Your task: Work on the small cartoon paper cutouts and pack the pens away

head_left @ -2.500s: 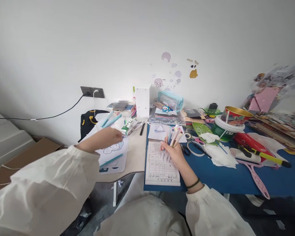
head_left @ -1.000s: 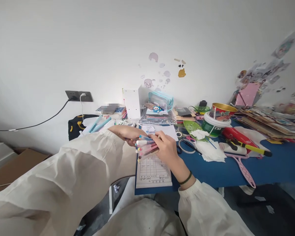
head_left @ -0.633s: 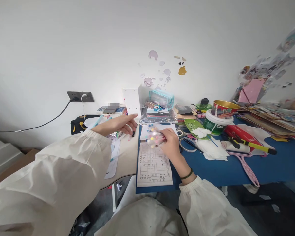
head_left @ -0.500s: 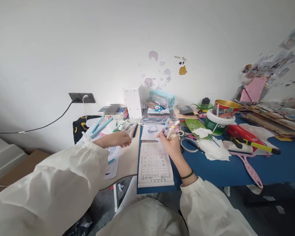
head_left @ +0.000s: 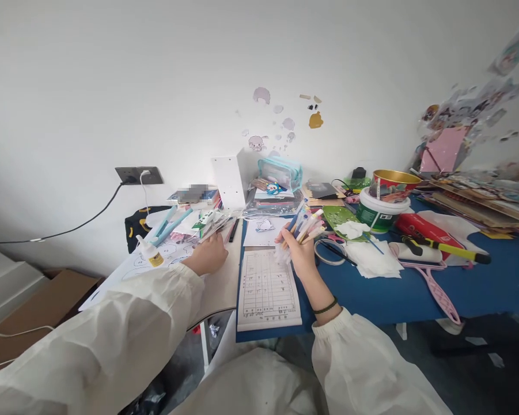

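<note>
Right hand (head_left: 301, 258): grip closed round bundle of pastel-coloured marker pens (head_left: 306, 223), tips fanned upward, just above ruled white paper form (head_left: 268, 288). Left hand (head_left: 208, 257): rests on beige tabletop (head_left: 224, 282), fingers curled, grip contents unclear; small white glue bottle (head_left: 148, 252) to its left.

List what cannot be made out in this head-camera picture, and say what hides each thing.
All in the head view:
1. What lies under the left hand: its back covers the grip.
2. Number of pens in the right hand: overlapping, too small.
3. Print on the ruled form: too small.
4. Book stack: label blurred.
</note>
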Demonstrator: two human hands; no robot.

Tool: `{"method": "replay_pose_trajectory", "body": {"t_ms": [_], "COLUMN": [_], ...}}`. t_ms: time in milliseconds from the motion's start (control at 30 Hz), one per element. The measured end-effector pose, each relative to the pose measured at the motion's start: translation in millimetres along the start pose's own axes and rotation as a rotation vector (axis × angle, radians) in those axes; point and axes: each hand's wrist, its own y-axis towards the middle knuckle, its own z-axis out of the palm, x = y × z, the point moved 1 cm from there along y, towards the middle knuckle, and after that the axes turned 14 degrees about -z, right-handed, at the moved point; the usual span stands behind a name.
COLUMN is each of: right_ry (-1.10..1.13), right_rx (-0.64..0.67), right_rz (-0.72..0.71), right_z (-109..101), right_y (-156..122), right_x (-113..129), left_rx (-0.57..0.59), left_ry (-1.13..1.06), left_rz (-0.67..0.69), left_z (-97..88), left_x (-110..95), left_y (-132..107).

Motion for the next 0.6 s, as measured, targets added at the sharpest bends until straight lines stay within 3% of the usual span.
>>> {"method": "replay_pose_trajectory", "body": {"t_ms": [267, 600], "right_ry": [0.003, 0.023], "right_rx": [-0.008, 0.018], "right_rz": [0.025, 0.087], "right_z": [-3.8, -3.8], "right_y": [-4.1, -7.2], "right_x": [-4.0, 8.7], "left_rx": [0.089, 0.132], "left_ry": [-0.055, -0.091], "left_rz": [-0.169, -0.136], "left_z": [11.0, 17.3], "left_x": [-17.0, -12.3], "left_y": [44.6, 69.3]}}
